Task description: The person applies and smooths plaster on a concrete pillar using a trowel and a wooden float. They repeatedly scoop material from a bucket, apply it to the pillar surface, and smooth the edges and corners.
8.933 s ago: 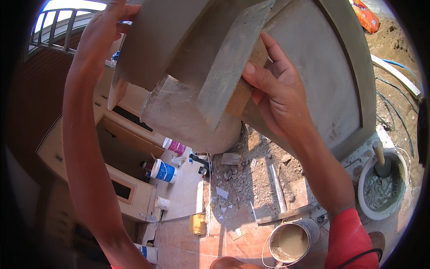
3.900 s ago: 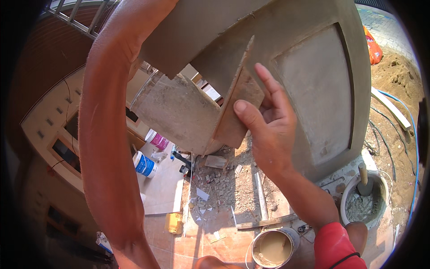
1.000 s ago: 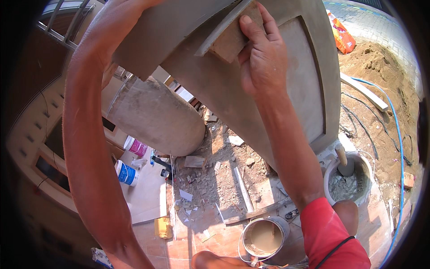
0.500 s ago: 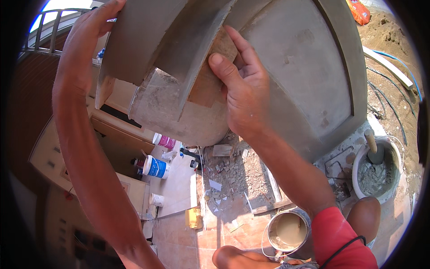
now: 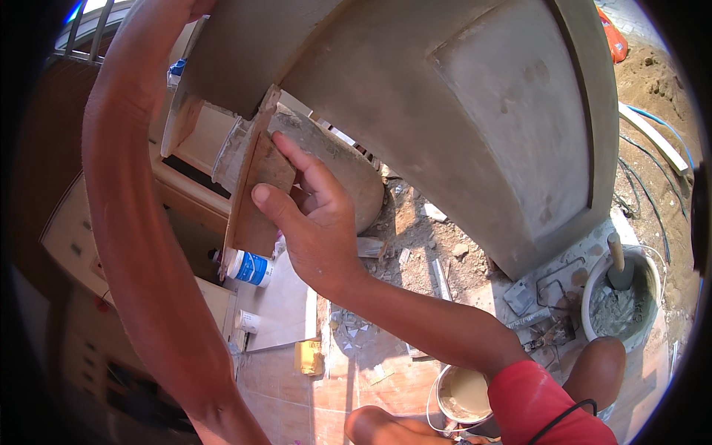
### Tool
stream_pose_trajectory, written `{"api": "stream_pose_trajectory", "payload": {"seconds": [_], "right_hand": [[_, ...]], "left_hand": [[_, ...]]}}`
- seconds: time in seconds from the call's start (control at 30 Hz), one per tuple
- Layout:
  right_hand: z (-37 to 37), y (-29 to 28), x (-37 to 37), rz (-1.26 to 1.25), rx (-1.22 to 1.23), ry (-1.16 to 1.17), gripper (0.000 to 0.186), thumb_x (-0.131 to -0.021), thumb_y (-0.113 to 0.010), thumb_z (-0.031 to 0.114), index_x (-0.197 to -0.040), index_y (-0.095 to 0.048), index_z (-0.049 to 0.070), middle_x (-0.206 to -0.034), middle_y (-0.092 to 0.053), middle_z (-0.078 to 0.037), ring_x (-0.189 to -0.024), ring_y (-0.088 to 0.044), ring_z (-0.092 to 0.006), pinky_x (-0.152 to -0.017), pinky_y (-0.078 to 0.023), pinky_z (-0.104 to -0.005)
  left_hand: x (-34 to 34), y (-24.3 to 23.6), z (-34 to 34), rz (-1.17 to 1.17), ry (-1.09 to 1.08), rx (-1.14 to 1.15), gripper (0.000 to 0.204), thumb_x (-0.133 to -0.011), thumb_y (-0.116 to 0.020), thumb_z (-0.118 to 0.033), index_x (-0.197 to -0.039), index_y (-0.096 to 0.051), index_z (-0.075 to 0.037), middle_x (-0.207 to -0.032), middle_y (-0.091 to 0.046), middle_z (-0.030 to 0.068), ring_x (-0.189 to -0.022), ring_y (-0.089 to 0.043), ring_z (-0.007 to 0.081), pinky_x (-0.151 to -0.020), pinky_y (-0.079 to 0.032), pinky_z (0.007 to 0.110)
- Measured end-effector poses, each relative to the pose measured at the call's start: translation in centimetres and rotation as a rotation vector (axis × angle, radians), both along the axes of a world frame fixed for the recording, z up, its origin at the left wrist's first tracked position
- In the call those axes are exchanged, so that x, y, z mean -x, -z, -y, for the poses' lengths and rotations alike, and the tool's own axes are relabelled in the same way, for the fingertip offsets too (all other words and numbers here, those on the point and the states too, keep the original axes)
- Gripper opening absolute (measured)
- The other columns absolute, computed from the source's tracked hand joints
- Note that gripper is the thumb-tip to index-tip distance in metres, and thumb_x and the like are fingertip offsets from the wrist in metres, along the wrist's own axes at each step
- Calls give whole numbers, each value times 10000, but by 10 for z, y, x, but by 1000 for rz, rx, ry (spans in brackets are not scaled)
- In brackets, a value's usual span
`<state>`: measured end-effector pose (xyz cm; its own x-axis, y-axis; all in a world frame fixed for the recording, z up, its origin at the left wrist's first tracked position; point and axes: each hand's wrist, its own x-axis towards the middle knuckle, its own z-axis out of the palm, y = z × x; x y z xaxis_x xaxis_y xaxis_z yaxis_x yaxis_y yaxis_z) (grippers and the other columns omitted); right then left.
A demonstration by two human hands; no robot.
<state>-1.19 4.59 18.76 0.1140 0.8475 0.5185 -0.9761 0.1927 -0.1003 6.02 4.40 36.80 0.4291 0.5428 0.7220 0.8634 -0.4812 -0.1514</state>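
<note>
My right hand (image 5: 315,222) is closed on the wooden block grip of a plastering float (image 5: 252,215). The float is held edge-up, apart from the grey plastered wall (image 5: 378,81), at that wall's lower left side. A recessed smooth panel (image 5: 519,104) with a raised border fills the wall's right part. My left arm reaches up the left side, and only a bit of my left hand (image 5: 194,9) shows at the upper edge, next to the plaster; its fingers are out of the picture. Behind the float, a rounded grey column-like form (image 5: 334,159) is partly hidden.
A bucket of grey mortar (image 5: 623,297) with a trowel (image 5: 617,259) in it stands at right. By my knees is a pail of cloudy water (image 5: 466,393). Rubble (image 5: 415,230) and a yellow sponge-like block (image 5: 308,357) lie below. A blue-and-white tub (image 5: 252,268) stands at left.
My right hand has brought the float down and left, away from the wall face. The view has shifted, and less of my left hand shows.
</note>
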Motion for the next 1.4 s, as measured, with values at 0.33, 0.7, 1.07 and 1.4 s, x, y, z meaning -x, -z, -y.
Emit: {"api": "stream_pose_trajectory", "payload": {"seconds": [0.33, 0.7, 1.07, 1.4], "right_hand": [[-42, 49, -140, 617, 171, 1352, 564, -855, -664, 16, -1406, -560, 72, -1132, -641, -128, -1044, -637, -233, -899, -520, -355], [-41, 2, -107, 1149, -206, 1722, 416, -879, -658, 115, -1284, -616, 202, -1051, -485, -154, -951, -531, -348, -766, -485, -466], [-79, -17, -291, 1089, 151, 1777, 406, -911, -625, 67, -1311, -660, 127, -1200, -673, -114, -1087, -653, -216, -971, -510, -328], [-51, -8, -164, 1131, -224, 1815, 448, -831, -707, 81, -1264, -658, 186, -962, -522, -143, -893, -564, -341, -797, -491, -434]], "left_hand": [[4, -11, 5, 9, -103, 31, 434, -948, -600, -312, -1206, -652, 32, -1200, -651, 145, -1111, -588, 261, -999, -430, 384], [6, -17, 4, 36, -117, 73, 428, -949, -595, -307, -1210, -653, 27, -1206, -650, 149, -1114, -589, 263, -999, -429, 384], [3, -16, 9, 53, -146, 100, 422, -950, -589, -302, -1213, -653, 23, -1213, -650, 153, -1118, -590, 264, -999, -429, 384], [3, -22, 9, 85, -124, 182, 403, -954, -582, -287, -1215, -663, 9, -1234, -651, 154, -1135, -591, 270, -1000, -427, 387]]}}
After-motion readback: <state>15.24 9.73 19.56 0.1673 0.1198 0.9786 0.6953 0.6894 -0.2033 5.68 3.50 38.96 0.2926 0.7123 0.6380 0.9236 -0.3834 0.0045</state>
